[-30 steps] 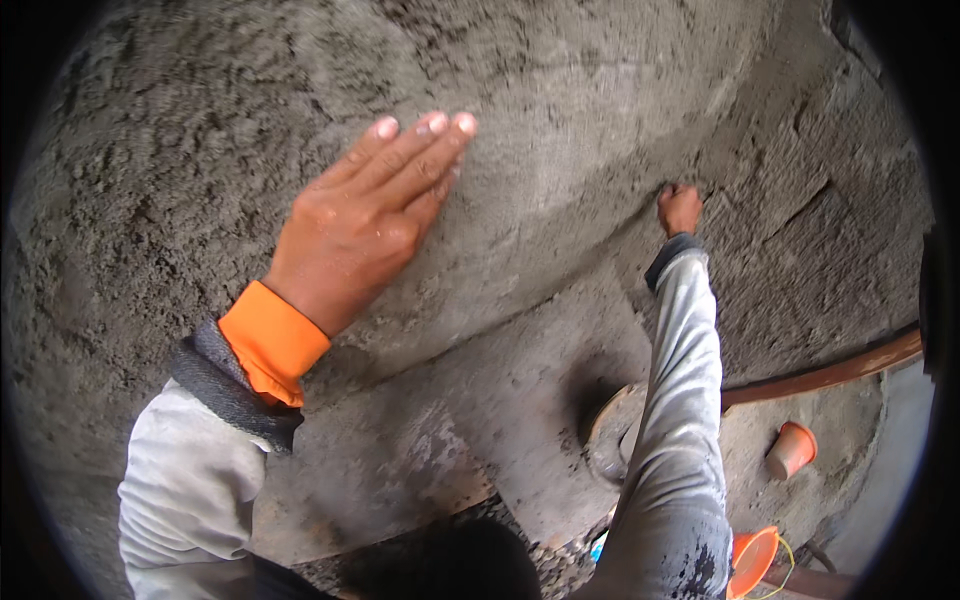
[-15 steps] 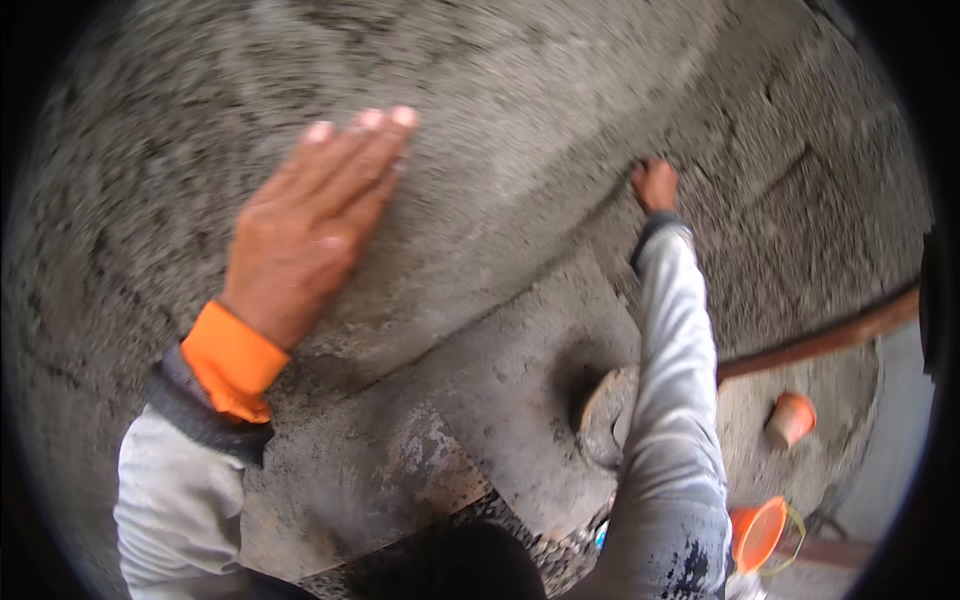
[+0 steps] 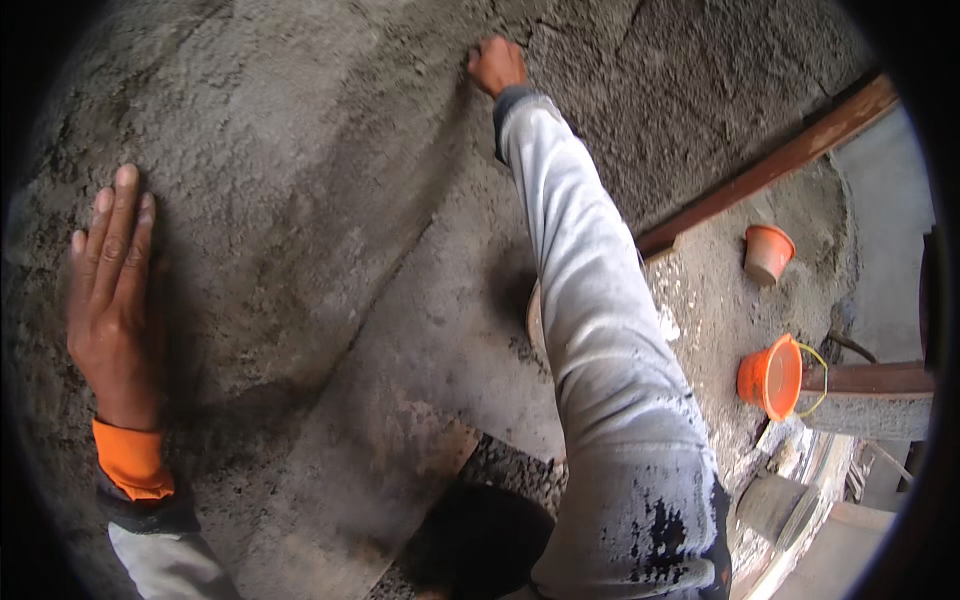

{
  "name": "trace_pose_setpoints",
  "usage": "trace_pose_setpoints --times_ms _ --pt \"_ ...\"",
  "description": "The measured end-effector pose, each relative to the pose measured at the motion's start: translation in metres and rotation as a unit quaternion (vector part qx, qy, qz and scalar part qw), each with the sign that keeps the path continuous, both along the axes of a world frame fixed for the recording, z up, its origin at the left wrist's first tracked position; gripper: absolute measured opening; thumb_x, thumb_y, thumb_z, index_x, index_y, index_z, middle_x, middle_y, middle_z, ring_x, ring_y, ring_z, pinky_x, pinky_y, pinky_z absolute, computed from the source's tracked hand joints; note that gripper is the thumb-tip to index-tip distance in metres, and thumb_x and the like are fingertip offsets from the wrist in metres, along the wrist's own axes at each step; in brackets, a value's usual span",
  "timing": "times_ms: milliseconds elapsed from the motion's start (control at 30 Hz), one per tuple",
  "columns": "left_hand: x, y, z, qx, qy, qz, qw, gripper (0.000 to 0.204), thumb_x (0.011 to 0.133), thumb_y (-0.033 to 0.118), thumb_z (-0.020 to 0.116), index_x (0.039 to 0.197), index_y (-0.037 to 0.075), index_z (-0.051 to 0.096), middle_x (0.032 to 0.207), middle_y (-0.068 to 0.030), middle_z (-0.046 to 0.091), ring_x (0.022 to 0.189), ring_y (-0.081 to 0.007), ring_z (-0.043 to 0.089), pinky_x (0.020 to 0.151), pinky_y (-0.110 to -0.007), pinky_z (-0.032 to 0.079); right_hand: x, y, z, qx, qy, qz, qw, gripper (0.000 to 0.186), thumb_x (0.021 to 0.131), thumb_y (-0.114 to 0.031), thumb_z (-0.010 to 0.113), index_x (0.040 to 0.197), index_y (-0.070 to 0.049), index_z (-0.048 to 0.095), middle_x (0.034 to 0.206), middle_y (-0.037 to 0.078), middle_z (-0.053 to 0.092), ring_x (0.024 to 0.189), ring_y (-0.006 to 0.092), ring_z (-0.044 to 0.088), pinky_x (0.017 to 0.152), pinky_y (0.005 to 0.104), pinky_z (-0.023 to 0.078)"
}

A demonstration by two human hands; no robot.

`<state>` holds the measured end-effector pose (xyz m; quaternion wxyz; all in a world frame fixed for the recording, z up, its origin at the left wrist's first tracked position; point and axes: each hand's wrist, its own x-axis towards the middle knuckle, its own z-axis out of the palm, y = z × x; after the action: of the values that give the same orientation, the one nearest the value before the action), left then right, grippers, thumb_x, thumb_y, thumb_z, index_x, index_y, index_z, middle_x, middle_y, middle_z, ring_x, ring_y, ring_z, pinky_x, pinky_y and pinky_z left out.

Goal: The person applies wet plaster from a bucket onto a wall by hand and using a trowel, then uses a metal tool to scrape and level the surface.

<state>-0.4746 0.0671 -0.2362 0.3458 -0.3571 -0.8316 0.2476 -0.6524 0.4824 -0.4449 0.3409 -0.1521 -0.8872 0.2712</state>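
My left hand [image 3: 113,320] lies at the left with its fingers stretched out and close together, flat against or just over the rough grey cement surface [image 3: 250,190]. An orange cuff [image 3: 132,462] is round its wrist. Farther off, my right hand [image 3: 497,66] is closed at the surface, at the end of the outstretched arm. Whatever it may grip is hidden. A smoother band of cement lies between the two hands, while the patch right of my right hand is coarse.
Flat grey boards [image 3: 400,370] lie below the cement. My right forearm partly hides a round-rimmed thing [image 3: 535,325]. To the right are a reddish-brown wooden beam [image 3: 770,170], an orange pot [image 3: 768,254], an orange bucket [image 3: 770,378] with a yellow handle, and a grey cylinder-like container [image 3: 772,510].
The view has shifted to the right. My left hand now sits farther left and lower in it, my right hand higher and farther left. The right hand remains closed.
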Motion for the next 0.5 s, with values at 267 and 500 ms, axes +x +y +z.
trace_pose_setpoints --times_ms 267,500 --pt "0.004 0.008 0.008 0.065 -0.012 -0.006 0.998 0.030 0.084 0.010 0.050 0.113 0.011 0.061 0.132 0.0001 0.049 0.122 -0.0155 0.045 0.103 -0.034 0.037 -0.009 0.002 -0.003 0.043 -0.001 -0.030 0.999 0.021 0.077 -0.020 0.060 0.084 -0.001 0.066 0.084 0.023 0.063 0.081 0.0409 0.061 0.073 0.0465 0.049" --pt "0.003 0.002 0.003 0.080 -0.005 -0.020 0.997 0.033 0.082 0.010 0.050 0.113 0.010 0.060 0.133 0.0001 0.048 0.122 -0.0147 0.046 0.102 -0.032 0.038 0.004 -0.011 -0.019 -0.081 0.135 -0.016 0.987 0.021 0.080 -0.018 0.055 0.086 -0.001 0.066 0.083 0.022 0.063 0.082 0.0395 0.061 0.072 0.0431 0.047"
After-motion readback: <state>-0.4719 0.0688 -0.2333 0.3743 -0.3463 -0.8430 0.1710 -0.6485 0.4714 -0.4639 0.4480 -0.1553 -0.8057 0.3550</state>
